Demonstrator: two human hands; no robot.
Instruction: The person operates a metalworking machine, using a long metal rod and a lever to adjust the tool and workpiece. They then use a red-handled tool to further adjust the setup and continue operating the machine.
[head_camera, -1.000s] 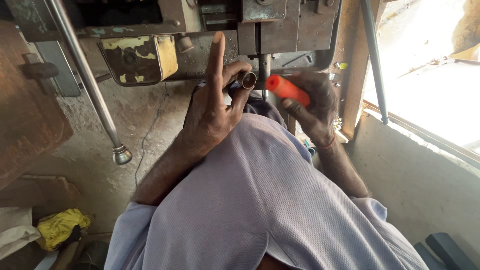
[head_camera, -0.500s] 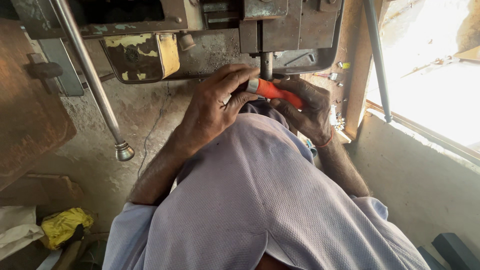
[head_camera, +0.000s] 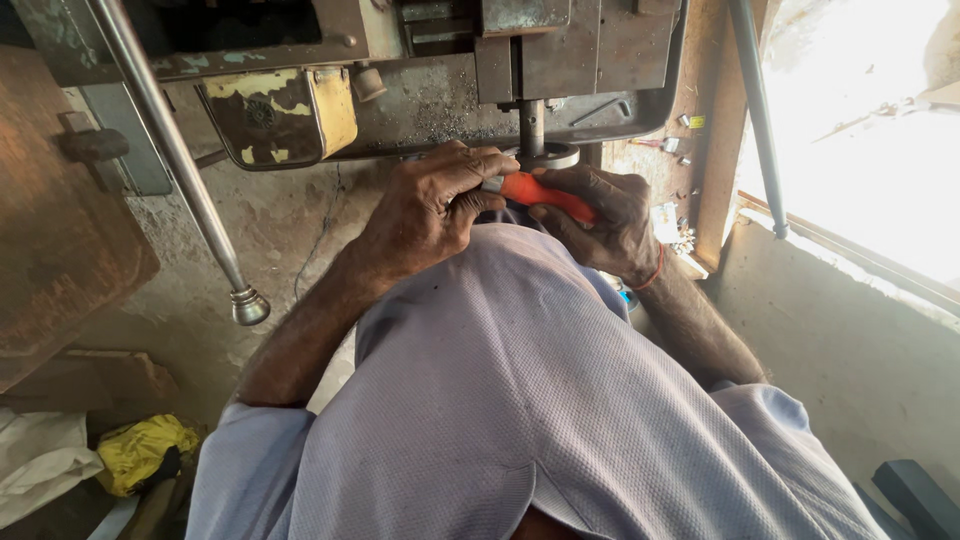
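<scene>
An orange-handled tool (head_camera: 535, 192) is gripped by both hands just below the machine's vertical spindle (head_camera: 531, 128). The left hand (head_camera: 425, 212) is curled over its near end, fingers bent, wrist raised. The right hand (head_camera: 603, 222) is wrapped around the handle from beneath, forearm angled down.

Person's body as seen from above: pale lilac-blue shirt (head_camera: 520, 400), fine waffle-like weave, short sleeves ending above the elbows, well back from the hands. Forearms bare. Thin red thread band (head_camera: 655, 272) around the right wrist, just behind the right hand (head_camera: 600, 215). Left hand (head_camera: 430, 205) bare.
</scene>
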